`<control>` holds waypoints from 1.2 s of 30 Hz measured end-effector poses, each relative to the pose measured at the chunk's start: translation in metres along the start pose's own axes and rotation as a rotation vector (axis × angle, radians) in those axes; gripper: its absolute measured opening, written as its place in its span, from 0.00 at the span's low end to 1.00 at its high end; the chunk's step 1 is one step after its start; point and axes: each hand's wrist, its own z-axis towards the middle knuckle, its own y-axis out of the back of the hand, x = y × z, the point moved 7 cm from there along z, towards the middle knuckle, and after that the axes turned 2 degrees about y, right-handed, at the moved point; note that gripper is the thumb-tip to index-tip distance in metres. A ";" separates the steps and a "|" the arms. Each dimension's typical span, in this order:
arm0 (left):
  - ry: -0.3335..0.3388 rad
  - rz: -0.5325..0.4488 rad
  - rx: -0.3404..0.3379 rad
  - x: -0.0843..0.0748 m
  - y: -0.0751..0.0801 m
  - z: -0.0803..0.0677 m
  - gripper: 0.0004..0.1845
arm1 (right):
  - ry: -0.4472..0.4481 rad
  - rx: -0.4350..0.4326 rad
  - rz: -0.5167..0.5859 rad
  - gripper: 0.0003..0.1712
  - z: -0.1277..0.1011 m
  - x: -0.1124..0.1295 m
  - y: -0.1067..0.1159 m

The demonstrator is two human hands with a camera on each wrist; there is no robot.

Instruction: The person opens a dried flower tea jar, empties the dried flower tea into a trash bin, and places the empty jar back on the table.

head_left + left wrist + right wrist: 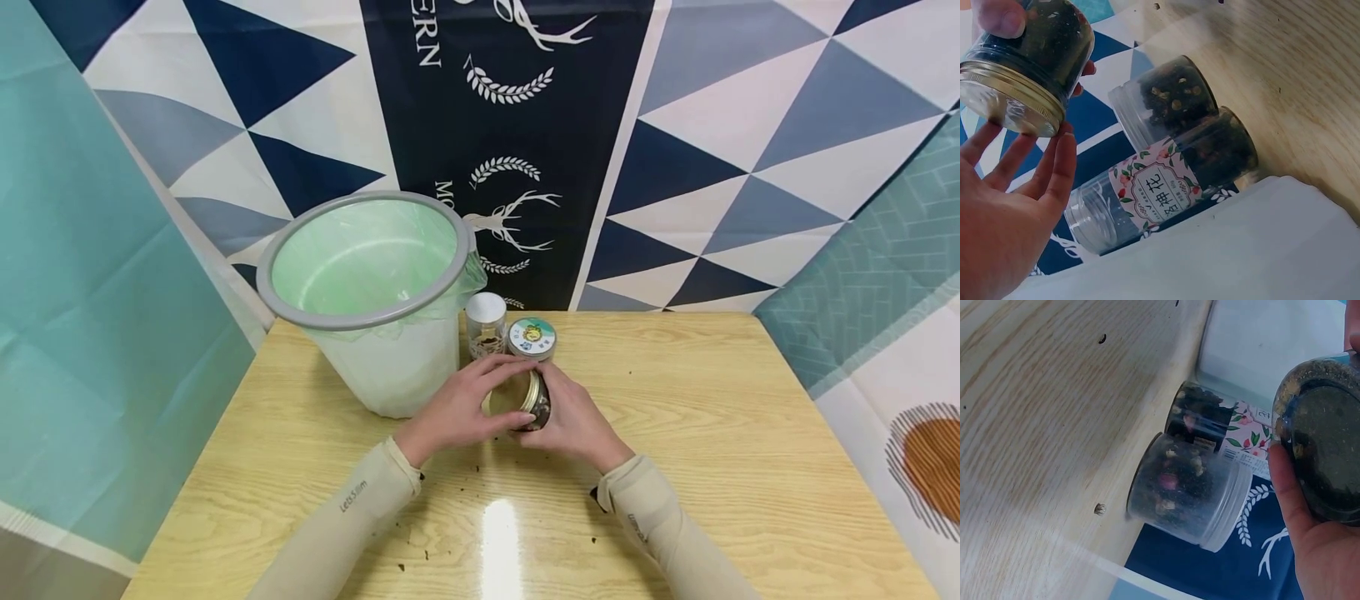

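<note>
A glass jar [1050, 44] with dark dried contents is held tilted above the table, its gold lid [1016, 94] facing left in the head view. My right hand [573, 417] grips the jar's body, thumb and fingers around it. On the lid's rim, my left hand [465, 404] has its thumb and fingertips spread around it. Just behind stand two clear jars: a tall one [1154, 187] with a pink floral label and a shorter one [1188, 487], whose white and green lid [532, 335] shows from above. Both hold dark dried pieces.
To the left stands a white bin with a grey rim [360, 320] and a green liner [360, 267]. Dark crumbs lie scattered over the wooden table [712, 433]. Patterned cloth [720, 167] hangs along the back edge.
</note>
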 end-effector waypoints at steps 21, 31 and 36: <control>-0.034 -0.016 0.020 -0.006 0.002 0.003 0.36 | 0.000 -0.016 -0.005 0.57 -0.003 0.000 0.004; 0.092 0.038 -0.017 -0.004 -0.002 0.005 0.36 | -0.023 0.003 0.011 0.58 -0.002 -0.003 0.001; 0.160 0.039 -0.032 0.000 -0.003 0.004 0.35 | -0.012 0.004 0.011 0.56 -0.002 -0.003 0.001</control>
